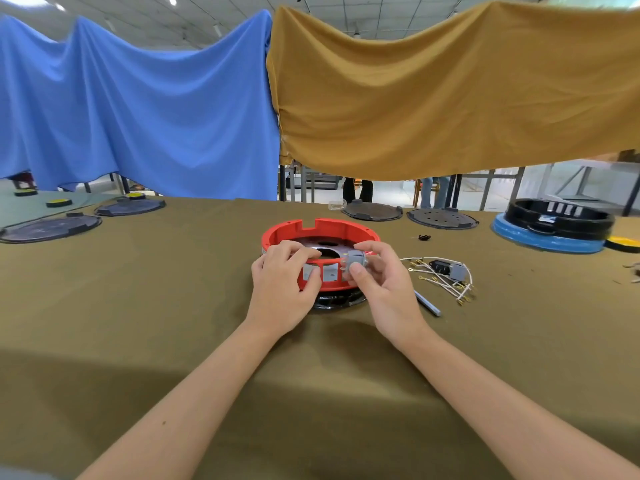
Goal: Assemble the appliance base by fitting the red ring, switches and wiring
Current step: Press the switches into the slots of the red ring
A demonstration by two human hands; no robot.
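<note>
At frame centre the red ring (320,252) is steadied on the desk (173,306) by the left hand (282,289), fingers curled over its rim, while a grey switch (355,260), pinched in the right hand (381,282), is seemingly lined up with a front cut-out

Bright overhead light, soft shadows, bowed edges.
</note>
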